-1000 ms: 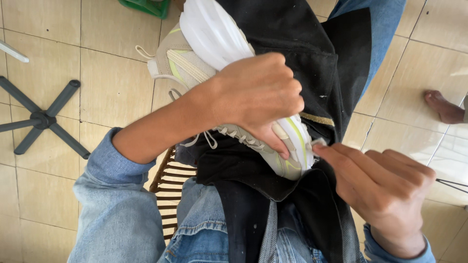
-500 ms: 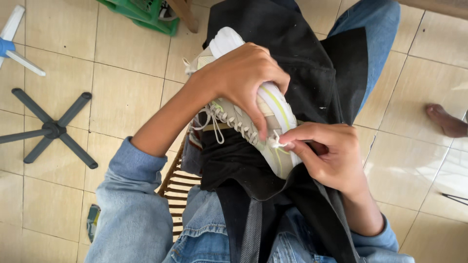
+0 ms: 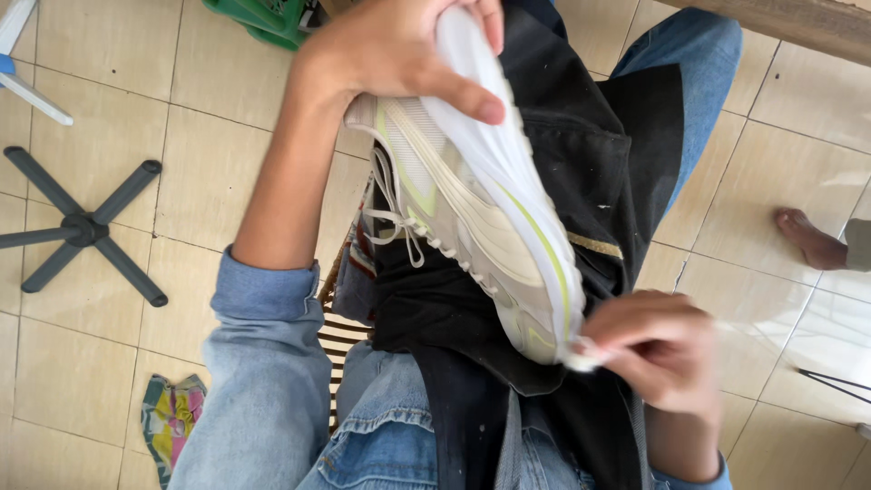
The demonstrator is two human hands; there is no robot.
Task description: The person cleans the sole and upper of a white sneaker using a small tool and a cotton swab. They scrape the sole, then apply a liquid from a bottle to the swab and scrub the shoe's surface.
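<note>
Left hand [image 3: 399,54]: arm extended forward from a rolled denim sleeve, wrist bent, fingers wrapped over the heel end of a white sneaker [image 3: 472,209] with pale green trim; thumb pressed flat against the sole edge. Sneaker lies tilted on its side over a black apron [image 3: 590,154] draped across the lap, sole facing right, laces hanging loose toward the left.

Right hand [image 3: 658,349]: forearm comes up from the lower right, fingers curled together and pinching a small white piece [image 3: 581,357] against the toe tip; what it is cannot be told, the hand is blurred.

Below: tiled floor [image 3: 181,181], a dark star-shaped chair base [image 3: 82,227] at left, a colourful cloth [image 3: 172,422] near the lower left edge.
</note>
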